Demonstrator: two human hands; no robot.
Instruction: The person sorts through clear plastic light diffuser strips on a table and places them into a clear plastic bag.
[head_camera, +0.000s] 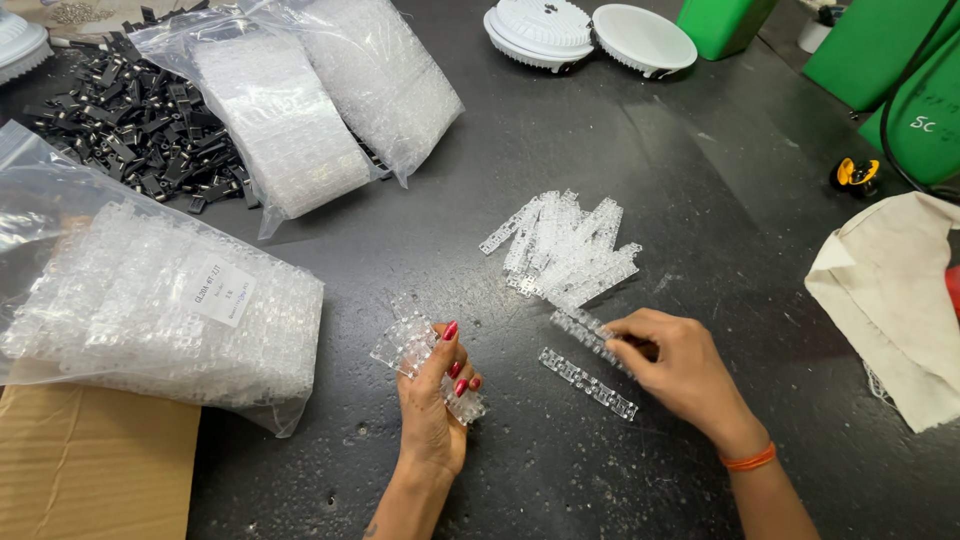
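Left hand grips one clear strip stack; right hand pinches one clear strip; another lies between.

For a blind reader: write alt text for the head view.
Left hand holds a stack of clear strips while right hand picks a strip from a dark table. A loose pile, bags and black clips lie around.
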